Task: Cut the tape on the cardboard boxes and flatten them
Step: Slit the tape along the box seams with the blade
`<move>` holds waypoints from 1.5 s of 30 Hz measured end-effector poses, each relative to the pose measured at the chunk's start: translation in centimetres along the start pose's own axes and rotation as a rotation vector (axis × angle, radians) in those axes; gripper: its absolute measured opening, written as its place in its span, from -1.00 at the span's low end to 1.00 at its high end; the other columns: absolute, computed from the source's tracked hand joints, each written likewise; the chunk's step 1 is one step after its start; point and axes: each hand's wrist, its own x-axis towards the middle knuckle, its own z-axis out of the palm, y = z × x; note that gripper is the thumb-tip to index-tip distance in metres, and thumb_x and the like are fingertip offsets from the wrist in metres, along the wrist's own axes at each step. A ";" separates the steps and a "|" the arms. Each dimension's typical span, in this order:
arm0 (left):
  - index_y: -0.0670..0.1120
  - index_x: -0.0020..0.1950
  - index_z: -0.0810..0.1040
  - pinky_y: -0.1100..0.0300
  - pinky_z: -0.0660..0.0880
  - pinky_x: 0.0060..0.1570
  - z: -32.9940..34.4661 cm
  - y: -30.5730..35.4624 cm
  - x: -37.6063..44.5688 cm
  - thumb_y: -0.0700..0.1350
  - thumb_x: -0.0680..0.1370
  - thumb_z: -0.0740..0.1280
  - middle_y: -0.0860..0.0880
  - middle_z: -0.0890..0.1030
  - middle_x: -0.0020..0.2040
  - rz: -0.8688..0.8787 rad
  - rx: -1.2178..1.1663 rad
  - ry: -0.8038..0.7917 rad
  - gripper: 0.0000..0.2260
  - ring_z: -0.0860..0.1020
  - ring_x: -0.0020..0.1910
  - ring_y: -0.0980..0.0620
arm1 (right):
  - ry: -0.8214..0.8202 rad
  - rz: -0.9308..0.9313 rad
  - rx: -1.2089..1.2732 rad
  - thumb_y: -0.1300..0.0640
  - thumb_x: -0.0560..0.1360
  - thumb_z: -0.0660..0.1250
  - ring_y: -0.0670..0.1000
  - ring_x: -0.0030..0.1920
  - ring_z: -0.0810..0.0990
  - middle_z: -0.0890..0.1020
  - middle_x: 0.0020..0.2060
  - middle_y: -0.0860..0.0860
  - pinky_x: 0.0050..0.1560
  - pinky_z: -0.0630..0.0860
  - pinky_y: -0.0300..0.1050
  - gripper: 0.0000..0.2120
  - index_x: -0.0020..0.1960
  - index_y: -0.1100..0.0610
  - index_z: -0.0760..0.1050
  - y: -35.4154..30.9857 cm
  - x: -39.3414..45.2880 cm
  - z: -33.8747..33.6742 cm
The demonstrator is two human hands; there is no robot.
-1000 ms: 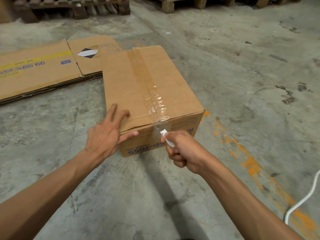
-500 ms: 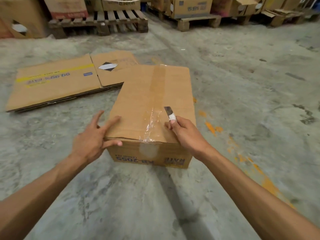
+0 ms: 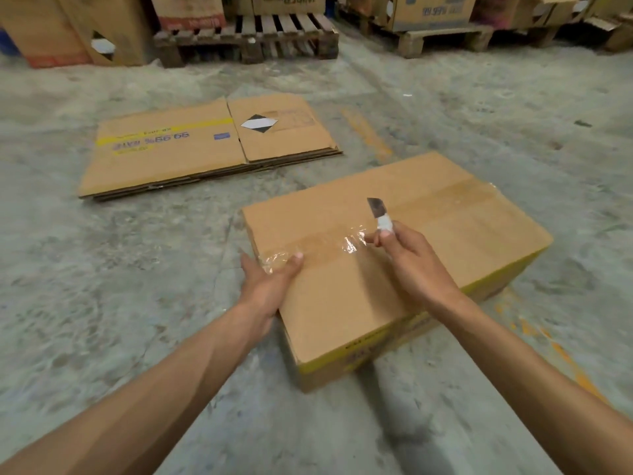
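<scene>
Box (image 3: 394,269) turned since earlier, left hand (image 3: 270,286) gripping its edge, right hand (image 3: 411,265) fingers clamped on blade (image 3: 376,209).

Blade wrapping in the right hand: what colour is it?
White, wound round the dark blade base gripped by the right hand; head view.

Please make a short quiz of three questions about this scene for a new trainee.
1. True or false: the blade is cutting the tape right now.
2. Which hand grips the cardboard box at its edge? A) left hand B) right hand
3. What lies on the floor behind the box?

Key: 1 false, it points up, clear of the tape. 2 A. 3 A stack of flattened boxes.
</scene>
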 end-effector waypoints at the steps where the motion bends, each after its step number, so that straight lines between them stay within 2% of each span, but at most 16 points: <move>1: 0.07 0.49 0.20 -0.09 0.55 0.19 0.5 -0.9 -0.4 0.23 0.35 0.52 0.04 0.54 0.32 0.028 -0.015 0.006 -0.18 0.59 0.18 -0.02 | 0.030 0.033 0.067 0.09 0.66 0.13 -0.01 0.13 0.60 0.68 0.03 0.03 0.15 0.43 -0.08 -0.70 -0.17 0.03 0.54 0.8 -0.1 -0.4; 4: 0.10 0.32 0.44 -0.07 0.60 0.11 0.3 -1.0 0.0 0.28 0.32 0.49 0.06 0.67 0.12 0.114 0.016 0.016 -0.36 0.66 0.04 -0.01 | -0.024 0.141 0.413 0.17 0.66 0.11 0.01 0.21 0.59 0.70 0.04 0.13 0.29 0.38 -0.08 -0.68 -0.22 0.07 0.47 1.6 -0.6 -0.1; 7: 0.05 0.32 0.52 -0.05 0.60 0.10 -2.2 2.3 3.5 0.28 0.30 0.51 -0.01 0.68 0.08 0.180 0.156 0.000 -0.35 0.67 -0.04 -0.03 | -0.277 0.205 0.687 0.22 0.66 0.08 0.19 0.17 0.63 0.66 0.04 0.29 0.27 0.45 -0.05 -0.73 -0.17 0.18 0.43 0.5 -1.0 0.1; 10: 0.04 0.32 0.55 0.04 0.53 0.12 -4.9 6.5 6.8 0.35 0.29 0.48 -0.07 0.64 0.15 0.298 0.603 0.175 -0.30 0.62 0.07 -0.06 | -0.487 0.064 0.334 0.16 0.67 0.10 0.13 0.15 0.64 0.68 0.06 0.19 0.24 0.46 -0.05 -0.76 -0.08 0.22 0.45 0.1 -1.2 -1.1; 12: 0.09 0.30 0.55 -0.03 0.50 0.12 -5.3 8.2 7.3 0.39 0.32 0.43 -0.04 0.61 0.21 0.383 0.903 0.342 -0.36 0.55 0.20 -0.11 | -0.406 -0.062 0.041 0.08 0.67 0.12 -0.08 0.19 0.59 0.68 0.09 -0.04 0.23 0.43 -0.11 -0.75 -0.04 0.15 0.51 0.8 -1.5 -2.1; 14: 0.15 0.31 0.52 -0.13 0.47 0.18 -4.2 8.5 6.6 0.36 0.40 0.37 -0.04 0.53 0.33 0.508 1.043 0.356 -0.45 0.48 0.30 -0.14 | -0.308 -0.070 0.009 0.06 0.67 0.12 -0.18 0.21 0.54 0.67 0.10 -0.15 0.17 0.41 -0.14 -0.74 -0.03 0.14 0.52 2.2 -2.1 -2.2; 17: 0.15 0.32 0.52 -0.13 0.29 0.37 -2.0 6.2 5.3 0.27 0.49 0.31 -0.10 0.38 0.46 0.653 1.097 0.250 -0.56 0.34 0.43 -0.14 | -0.149 -0.051 0.120 0.03 0.66 0.13 -0.14 0.22 0.53 0.68 0.04 -0.21 0.17 0.37 -0.11 -0.71 -0.04 0.08 0.58 3.6 -2.9 0.0; 20: 0.12 0.31 0.52 -0.14 0.19 0.40 -1.2 4.1 4.3 0.22 0.55 0.24 -0.12 0.34 0.48 0.755 1.160 0.287 -0.62 0.27 0.47 -0.13 | 0.091 0.010 0.222 -0.02 0.64 0.12 -0.12 0.22 0.53 0.69 0.00 -0.22 0.28 0.33 -0.05 -0.65 -0.01 0.04 0.67 4.2 -2.2 2.2; 24: 0.13 0.33 0.49 -0.21 0.15 0.43 -0.9 3.9 1.8 0.23 0.58 0.15 -0.10 0.28 0.51 0.750 1.173 0.344 -0.61 0.22 0.50 -0.15 | 0.255 0.173 0.416 -0.08 0.53 0.15 0.00 0.19 0.56 0.68 0.04 -0.08 0.33 0.39 0.01 -0.70 -0.16 -0.11 0.66 2.3 0.0 4.9; 26: 0.13 0.39 0.40 -0.24 0.09 0.44 -0.3 2.8 -0.3 0.27 0.59 0.06 -0.14 0.21 0.55 0.625 1.177 0.344 -0.56 0.16 0.52 -0.19 | 0.205 0.264 0.591 0.06 0.60 0.19 0.00 0.08 0.58 0.66 0.01 0.00 0.17 0.43 -0.10 -0.70 -0.24 0.01 0.60 1.2 1.0 5.6; 28: 0.15 0.50 0.24 -0.27 -0.03 0.47 0.1 1.3 -1.8 0.34 0.58 -0.07 -0.14 0.11 0.59 0.498 1.205 0.306 -0.46 0.05 0.56 -0.21 | 0.015 0.297 0.753 0.14 0.64 0.16 0.01 0.02 0.57 0.65 0.01 0.06 0.04 0.43 -0.10 -0.63 -0.30 0.03 0.56 0.1 1.1 5.3; 31: 0.19 0.51 0.23 -0.24 -0.05 0.49 -1.4 1.5 -0.1 0.39 0.56 -0.15 -0.09 0.15 0.59 0.528 1.210 0.295 -0.40 0.05 0.58 -0.18 | -0.172 0.281 0.699 0.16 0.65 0.15 0.04 0.04 0.62 0.68 0.06 0.13 0.10 0.46 -0.05 -0.61 -0.31 0.06 0.56 -0.2 1.3 3.4; 33: 0.19 0.48 0.32 -0.23 0.02 0.49 -3.2 3.0 2.6 0.43 0.53 -0.12 -0.05 0.26 0.56 0.589 1.208 0.239 -0.37 0.13 0.56 -0.15 | -0.172 0.205 0.577 0.19 0.66 0.12 0.10 0.01 0.64 0.68 -0.03 0.18 0.15 0.48 -0.05 -0.69 -0.21 0.15 0.48 -0.1 1.2 1.8; 35: 0.19 0.42 0.42 -0.23 0.09 0.46 -4.9 4.5 4.9 0.45 0.52 -0.03 -0.01 0.36 0.51 0.622 1.213 0.215 -0.40 0.22 0.53 -0.13 | -0.159 0.189 0.583 0.19 0.67 0.07 0.17 -0.10 0.66 0.68 -0.15 0.23 0.05 0.53 -0.09 -0.71 -0.17 0.19 0.43 0.0 1.0 0.9; 40: 0.07 0.12 0.63 -0.08 0.33 0.18 -4.6 5.6 5.2 0.22 0.58 0.19 -0.02 0.59 0.22 0.761 1.191 0.470 -0.66 0.47 0.23 -0.14 | -0.216 0.284 1.114 0.18 0.65 0.04 0.16 -0.24 0.57 0.58 -0.36 0.14 -0.03 0.50 -0.08 -0.75 -0.12 0.20 0.41 0.6 -0.3 2.2; 45: -0.03 0.17 0.60 -0.04 0.42 0.04 0.1 4.4 2.1 0.07 0.65 0.07 -0.12 0.61 0.08 0.740 0.940 0.399 -0.64 0.54 0.06 -0.21 | -0.161 0.400 1.492 0.14 0.61 0.11 0.08 -0.33 0.38 0.42 -0.42 0.10 0.00 0.41 -0.10 -0.78 -0.14 0.16 0.43 0.5 -0.8 5.2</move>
